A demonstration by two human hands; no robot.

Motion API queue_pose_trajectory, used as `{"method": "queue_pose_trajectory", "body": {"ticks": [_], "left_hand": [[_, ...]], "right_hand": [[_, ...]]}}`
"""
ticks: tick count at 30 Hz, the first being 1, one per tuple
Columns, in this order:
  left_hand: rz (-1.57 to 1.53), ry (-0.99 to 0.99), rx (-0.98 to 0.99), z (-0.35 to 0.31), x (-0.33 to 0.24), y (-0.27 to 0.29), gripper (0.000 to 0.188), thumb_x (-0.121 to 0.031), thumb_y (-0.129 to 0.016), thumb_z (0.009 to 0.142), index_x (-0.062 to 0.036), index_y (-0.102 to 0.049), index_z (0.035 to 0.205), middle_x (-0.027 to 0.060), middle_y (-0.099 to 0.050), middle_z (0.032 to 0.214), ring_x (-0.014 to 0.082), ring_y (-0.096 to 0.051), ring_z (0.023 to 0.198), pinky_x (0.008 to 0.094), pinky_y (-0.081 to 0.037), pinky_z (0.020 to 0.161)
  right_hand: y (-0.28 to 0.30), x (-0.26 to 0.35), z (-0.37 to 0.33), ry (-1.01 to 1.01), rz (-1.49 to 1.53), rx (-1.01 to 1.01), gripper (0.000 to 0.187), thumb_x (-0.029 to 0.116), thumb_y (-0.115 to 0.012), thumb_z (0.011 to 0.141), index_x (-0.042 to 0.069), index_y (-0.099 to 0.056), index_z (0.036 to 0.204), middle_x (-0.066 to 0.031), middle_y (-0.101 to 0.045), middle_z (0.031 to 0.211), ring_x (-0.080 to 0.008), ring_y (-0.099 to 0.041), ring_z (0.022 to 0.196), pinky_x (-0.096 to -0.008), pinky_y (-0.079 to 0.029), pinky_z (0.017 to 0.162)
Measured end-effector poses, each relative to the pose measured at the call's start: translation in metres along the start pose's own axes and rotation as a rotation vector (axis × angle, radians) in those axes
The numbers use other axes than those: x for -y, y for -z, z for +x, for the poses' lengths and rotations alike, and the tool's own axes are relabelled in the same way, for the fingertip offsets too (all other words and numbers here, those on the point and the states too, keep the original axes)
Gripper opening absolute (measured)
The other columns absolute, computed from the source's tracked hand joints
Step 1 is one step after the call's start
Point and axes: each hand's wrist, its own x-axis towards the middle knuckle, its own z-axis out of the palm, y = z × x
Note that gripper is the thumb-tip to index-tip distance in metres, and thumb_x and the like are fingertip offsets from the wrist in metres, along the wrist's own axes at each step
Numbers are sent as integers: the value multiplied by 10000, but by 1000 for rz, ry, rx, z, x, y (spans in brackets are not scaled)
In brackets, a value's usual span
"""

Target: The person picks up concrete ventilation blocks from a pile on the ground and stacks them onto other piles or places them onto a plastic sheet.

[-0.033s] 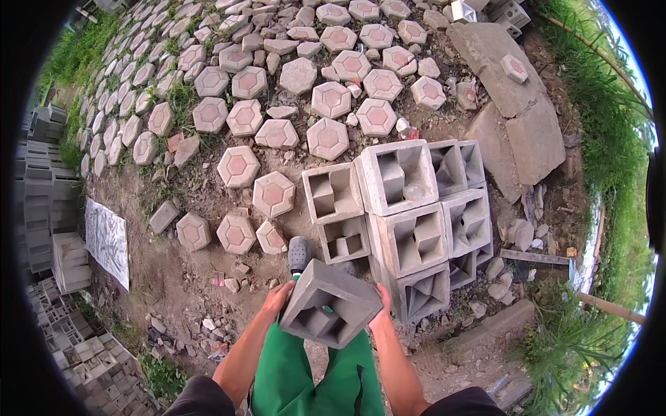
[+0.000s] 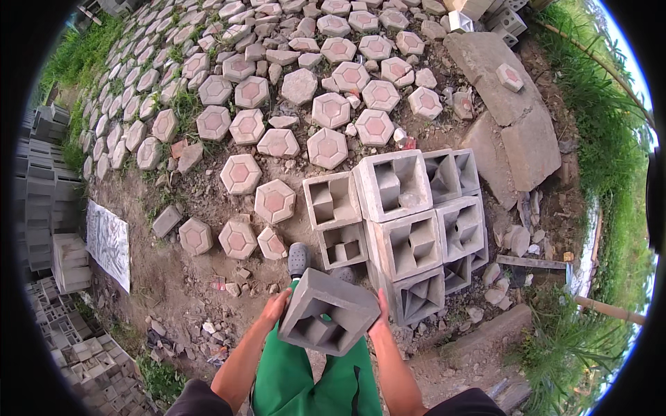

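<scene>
A grey hollow concrete block is held up in front of my green trousers, tilted, with its open face toward me. Through a small gap in its inner walls some green shows. My left hand is closed on the block's left side, and my right hand grips the opposite side. Parts of the fingers are hidden behind the block. Just beyond and to the right, a stack of similar concrete blocks stands with hollow faces showing. Close to the held block is a grey clog on my foot.
Many hexagonal pavers with pinkish centres cover the ground ahead. Broken concrete slabs lie at the right. More blocks are piled along the left, beside a pale printed sheet. Rubble litters the dirt near my feet.
The view has shifted slightly, and the held block appears a little lower in it. Both hands keep their grip.
</scene>
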Motion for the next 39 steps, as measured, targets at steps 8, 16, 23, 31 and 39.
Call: {"method": "queue_pose_trajectory", "body": {"ticks": [8,16,23,31,39], "left_hand": [[-505,10,92,-83,-20,-2,768,-646,-385,911,4,-572,1274,131,-605,1236,214,-566,1117,347,-420,970],[-606,-284,142,-183,-74,-13,723,-611,-364,939,-43,-483,1370,101,-528,1346,206,-523,1182,332,-406,1002],[-766,-310,159,-245,-101,-30,747,-639,-392,917,-20,-540,1307,124,-607,1232,216,-600,1058,332,-462,937],[-569,-253,-44,-303,-104,-48,830,-699,-410,871,20,-597,1240,139,-618,1193,212,-560,1058,323,-422,914],[-579,-367,36,-338,-111,-37,731,-630,-423,911,-51,-515,1348,123,-557,1292,195,-512,1134,316,-387,967]], "right_hand": [[-98,8,-86,-9,-346,183,773,694,-368,899,65,-496,1329,-99,-531,1325,-265,-512,1164,-402,-389,1027],[-176,54,-191,39,-635,275,808,728,-386,871,76,-502,1334,-100,-550,1304,-253,-530,1153,-389,-418,999],[-170,66,-207,201,-642,489,782,704,-394,886,94,-458,1370,-97,-568,1265,-239,-567,1123,-372,-455,975],[-134,75,-219,270,-540,499,675,617,-415,931,85,-479,1343,-95,-575,1241,-238,-578,1086,-378,-471,952],[-123,77,-260,586,-692,518,799,647,-309,948,-2,-353,1412,-95,-445,1382,-221,-430,1247,-341,-311,1078]]}}
